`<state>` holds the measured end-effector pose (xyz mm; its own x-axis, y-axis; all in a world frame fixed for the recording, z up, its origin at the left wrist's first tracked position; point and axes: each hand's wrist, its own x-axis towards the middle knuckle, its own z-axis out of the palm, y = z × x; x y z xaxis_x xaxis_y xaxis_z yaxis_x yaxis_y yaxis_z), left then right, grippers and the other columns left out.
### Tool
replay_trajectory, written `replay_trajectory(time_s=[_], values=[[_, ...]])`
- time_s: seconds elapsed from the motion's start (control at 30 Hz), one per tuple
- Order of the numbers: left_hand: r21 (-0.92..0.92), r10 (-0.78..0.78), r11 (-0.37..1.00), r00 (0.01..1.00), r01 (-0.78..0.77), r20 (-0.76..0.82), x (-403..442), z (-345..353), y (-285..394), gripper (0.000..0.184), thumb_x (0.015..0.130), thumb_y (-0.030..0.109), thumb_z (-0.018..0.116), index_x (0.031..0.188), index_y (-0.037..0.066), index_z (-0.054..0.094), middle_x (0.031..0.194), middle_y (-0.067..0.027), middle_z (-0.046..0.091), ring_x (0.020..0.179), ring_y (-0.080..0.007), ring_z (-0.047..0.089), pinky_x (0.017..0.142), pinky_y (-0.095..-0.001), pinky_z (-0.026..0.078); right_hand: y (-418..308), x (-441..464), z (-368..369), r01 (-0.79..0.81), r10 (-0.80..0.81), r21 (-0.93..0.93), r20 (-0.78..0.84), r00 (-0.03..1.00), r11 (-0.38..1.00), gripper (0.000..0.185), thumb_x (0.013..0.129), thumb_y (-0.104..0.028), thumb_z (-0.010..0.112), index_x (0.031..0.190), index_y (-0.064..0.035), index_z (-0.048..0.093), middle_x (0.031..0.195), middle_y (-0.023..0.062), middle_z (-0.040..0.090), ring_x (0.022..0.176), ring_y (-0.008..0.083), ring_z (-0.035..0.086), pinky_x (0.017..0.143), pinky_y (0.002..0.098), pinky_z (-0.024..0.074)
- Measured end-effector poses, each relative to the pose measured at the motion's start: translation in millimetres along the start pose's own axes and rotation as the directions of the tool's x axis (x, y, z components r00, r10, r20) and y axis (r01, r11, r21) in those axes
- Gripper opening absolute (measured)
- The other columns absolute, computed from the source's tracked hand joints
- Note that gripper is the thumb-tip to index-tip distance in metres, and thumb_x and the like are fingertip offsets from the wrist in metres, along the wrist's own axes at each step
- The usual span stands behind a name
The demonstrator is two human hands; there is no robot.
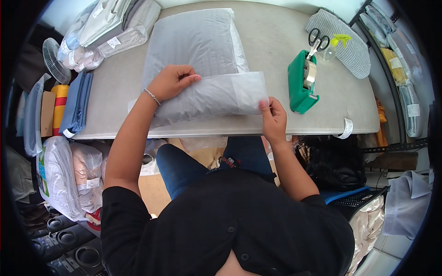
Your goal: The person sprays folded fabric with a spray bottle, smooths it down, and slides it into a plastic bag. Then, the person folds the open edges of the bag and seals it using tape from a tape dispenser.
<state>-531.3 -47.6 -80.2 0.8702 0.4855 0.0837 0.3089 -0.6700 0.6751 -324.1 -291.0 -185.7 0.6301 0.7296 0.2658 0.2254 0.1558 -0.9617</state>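
A large grey package [193, 41] in translucent plastic lies on the table [271, 27], its near part covered by a folded-over plastic flap [212, 96]. On the left end of this flap rests my left hand [174, 82], its fingers curled and thumb pressed against the forefinger at the flap's upper edge. My right hand [275, 117] pinches the flap's lower right corner between thumb and fingers. To the right of the package stands a green tape dispenser [299, 83] with a roll of clear tape, and black-handled scissors [317, 43] lean at its far end.
A yellow-topped spray bottle [331, 48] and a striped grey cloth [354, 55] are at the back right. Wrapped fabrics [113, 27] pile up at the back left, near a small fan [56, 60]. Folded blue cloth [77, 103] sits at the left edge.
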Motion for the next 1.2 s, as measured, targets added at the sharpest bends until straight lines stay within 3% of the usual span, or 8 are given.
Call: replay_trajectory(time_s=[0.33,0.53,0.6,0.67,0.77,0.83,1.1,1.2], values=[[-0.022,0.007,1.000,0.993,-0.004,0.118,-17,16,23,0.027,0.095,0.022,0.064,0.082,0.000,0.058,0.062,-0.0059,0.043,0.062,-0.0095,0.038,0.057,-0.0288,0.037,-18,-30,-4,0.113,-0.104,0.053,-0.152,0.983,0.992,0.027,0.105,-0.019,0.048,0.086,-0.0019,0.056,0.069,-0.0051,0.047,0.066,0.0039,0.040,0.059,0.0208,0.0349],[-0.031,-0.015,0.999,0.995,0.018,0.099,-29,33,54,0.028,0.096,0.026,0.062,0.084,0.000,0.059,0.061,-0.0100,0.046,0.059,-0.0150,0.040,0.057,-0.0325,0.038,-11,-38,-43,-0.062,0.090,0.170,-0.162,0.983,0.983,0.022,0.104,-0.017,0.049,0.089,-0.0028,0.058,0.074,-0.0026,0.049,0.071,0.0054,0.044,0.066,0.0215,0.0375],[-0.051,-0.050,0.997,0.993,0.056,0.107,-26,32,51,0.029,0.096,0.026,0.062,0.084,0.000,0.059,0.061,-0.0101,0.046,0.058,-0.0148,0.040,0.057,-0.0328,0.038,-46,-14,-37,0.311,-0.373,-0.224,-0.341,0.863,0.924,0.015,0.097,-0.017,0.059,0.096,-0.0024,0.060,0.084,0.0031,0.055,0.079,0.0118,0.050,0.075,0.0271,0.0416],[-0.042,-0.052,0.997,0.992,0.057,0.111,-24,31,53,0.029,0.096,0.026,0.063,0.083,0.000,0.060,0.061,-0.0101,0.047,0.058,-0.0146,0.040,0.057,-0.0328,0.038,-89,10,-32,0.540,-0.639,-0.536,0.000,0.769,0.649,0.023,0.089,-0.021,0.068,0.103,-0.0031,0.062,0.091,0.0101,0.058,0.091,0.0219,0.056,0.082,0.0349,0.0434],[-0.033,-0.047,0.998,0.993,0.052,0.112,-24,33,53,0.029,0.096,0.027,0.063,0.084,0.000,0.060,0.061,-0.0109,0.048,0.058,-0.0151,0.040,0.056,-0.0329,0.038,-123,38,-7,0.696,-0.611,-0.567,0.380,0.695,0.440,0.029,0.085,-0.029,0.072,0.099,-0.0054,0.061,0.095,0.0113,0.060,0.094,0.0282,0.059,0.080,0.0388,0.0452],[-0.030,-0.042,0.999,0.994,0.045,0.097,-24,33,51,0.029,0.095,0.027,0.063,0.084,0.000,0.061,0.061,-0.0117,0.049,0.057,-0.0158,0.040,0.056,-0.0330,0.038,-120,49,3,0.647,-0.226,-0.560,0.641,0.734,0.518,0.034,0.083,-0.036,0.074,0.095,-0.0083,0.059,0.099,0.0087,0.062,0.091,0.0292,0.060,0.075,0.0380,0.0467],[0.017,0.013,1.000,0.999,-0.012,-0.053,-34,31,56,0.035,0.092,0.036,0.066,0.082,0.002,0.062,0.071,-0.0172,0.063,0.064,-0.0332,0.060,0.059,-0.0401,0.045,-102,83,6,0.467,0.013,-0.393,0.776,0.631,0.792,0.038,0.086,-0.027,0.075,0.072,-0.0022,0.050,0.059,0.0096,0.043,0.056,0.0195,0.037,0.054,0.0338,0.0355],[0.171,0.211,0.961,0.976,-0.216,0.044,-56,15,49,0.030,0.090,0.031,0.069,0.080,0.004,0.061,0.062,-0.0113,0.055,0.056,-0.0274,0.053,0.055,-0.0352,0.041,-95,83,4,0.431,-0.026,-0.332,0.768,0.641,0.839,0.039,0.088,-0.025,0.073,0.070,-0.0010,0.048,0.057,0.0078,0.038,0.056,0.0159,0.032,0.052,0.0323,0.0332]])
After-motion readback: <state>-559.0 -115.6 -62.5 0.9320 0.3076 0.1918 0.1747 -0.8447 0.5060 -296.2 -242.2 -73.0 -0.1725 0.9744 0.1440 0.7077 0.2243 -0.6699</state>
